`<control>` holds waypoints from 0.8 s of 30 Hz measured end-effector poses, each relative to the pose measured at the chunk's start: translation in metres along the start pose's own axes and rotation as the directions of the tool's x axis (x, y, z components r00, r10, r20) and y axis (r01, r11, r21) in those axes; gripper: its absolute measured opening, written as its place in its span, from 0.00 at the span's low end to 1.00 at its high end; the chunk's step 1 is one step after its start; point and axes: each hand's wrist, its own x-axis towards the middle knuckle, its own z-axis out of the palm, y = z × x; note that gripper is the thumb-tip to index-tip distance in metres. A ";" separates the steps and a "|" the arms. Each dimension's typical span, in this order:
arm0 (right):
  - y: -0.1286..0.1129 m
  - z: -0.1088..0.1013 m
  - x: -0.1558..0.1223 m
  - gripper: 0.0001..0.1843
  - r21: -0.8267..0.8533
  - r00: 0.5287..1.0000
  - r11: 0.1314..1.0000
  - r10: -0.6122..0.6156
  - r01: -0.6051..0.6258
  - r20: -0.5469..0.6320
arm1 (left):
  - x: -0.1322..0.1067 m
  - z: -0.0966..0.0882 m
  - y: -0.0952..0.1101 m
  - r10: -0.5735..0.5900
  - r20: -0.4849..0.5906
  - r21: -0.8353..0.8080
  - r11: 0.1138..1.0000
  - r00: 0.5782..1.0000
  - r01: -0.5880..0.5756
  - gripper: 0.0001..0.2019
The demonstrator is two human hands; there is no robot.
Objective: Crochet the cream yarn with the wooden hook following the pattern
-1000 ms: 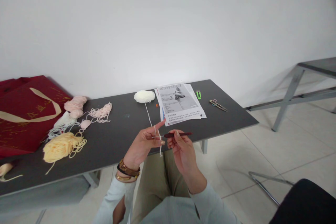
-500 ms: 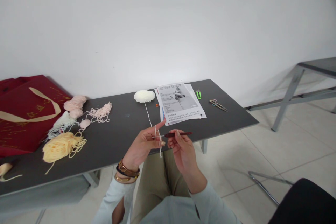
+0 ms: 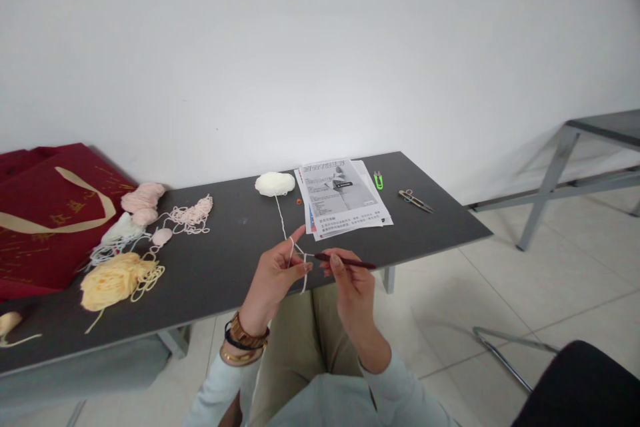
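My left hand [image 3: 274,278] pinches a strand of white yarn [image 3: 283,220], which is looped over its raised forefinger and runs back to a cream yarn ball [image 3: 275,183] on the dark table [image 3: 235,267]. My right hand [image 3: 353,283] grips a dark red crochet hook [image 3: 345,261], whose tip points left into the yarn at my left fingers. Both hands hover just over the table's front edge, above my lap.
Yellow yarn [image 3: 116,278], pink yarn [image 3: 144,199] and loose strands lie at the left beside a red bag [image 3: 45,213]. Printed sheets [image 3: 343,199], a green clipper [image 3: 379,179] and small scissors [image 3: 415,200] lie at the right. Another table [image 3: 595,140] stands far right.
My left forefinger has lowered and shifted left with the yarn loop. The hook has tilted, its handle end dropping slightly to the right.
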 end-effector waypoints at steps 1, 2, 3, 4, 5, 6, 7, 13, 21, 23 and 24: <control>0.000 -0.001 -0.002 0.09 -0.110 0.992 0.986 -0.124 0.128 0.034 | 0.000 0.002 -0.002 0.016 -0.047 0.015 1.000 0.999 -0.015 0.36; -0.001 -0.002 -0.005 0.12 -0.200 0.965 0.945 -0.243 0.258 0.094 | 0.000 0.004 -0.003 0.027 -0.083 0.015 1.000 0.996 -0.026 0.36; -0.002 -0.003 -0.006 0.16 -0.265 0.924 0.887 -0.343 0.378 0.169 | 0.000 0.006 -0.004 0.030 -0.106 -0.006 0.999 0.994 -0.031 0.37; -0.003 -0.005 -0.008 0.21 -0.307 0.875 0.823 -0.415 0.477 0.247 | 0.000 0.006 -0.003 0.021 -0.104 -0.052 0.998 0.994 -0.026 0.37; -0.004 -0.006 -0.009 0.24 -0.328 0.831 0.769 -0.458 0.549 0.316 | 0.000 0.005 -0.002 0.001 -0.075 -0.116 0.993 0.997 -0.010 0.38; -0.004 -0.007 -0.009 0.26 -0.329 0.798 0.734 -0.485 0.594 0.358 | 0.001 0.003 0.001 -0.024 -0.021 -0.196 0.980 0.999 0.020 0.37; -0.004 -0.007 -0.009 0.27 -0.313 0.784 0.728 -0.500 0.610 0.368 | 0.001 0.000 0.003 -0.051 0.062 -0.274 0.959 0.997 0.066 0.35; 0.001 -0.002 -0.007 0.16 -0.002 0.939 0.945 -0.325 0.328 0.114 | 0.006 -0.014 0.010 -0.067 0.320 -0.471 0.854 0.945 0.220 0.30; 0.000 -0.001 -0.005 0.08 0.324 0.999 0.946 -0.024 0.008 0.047 | 0.004 -0.012 0.008 0.000 0.364 -0.531 0.821 0.932 0.208 0.31; -0.001 -0.002 -0.004 0.07 0.358 0.999 0.934 -0.005 -0.010 0.041 | 0.004 -0.013 0.009 0.015 0.372 -0.546 0.812 0.928 0.206 0.32; -0.002 -0.002 -0.003 0.07 0.375 0.999 0.927 0.001 -0.014 0.037 | 0.004 -0.014 0.009 0.021 0.374 -0.555 0.806 0.927 0.206 0.32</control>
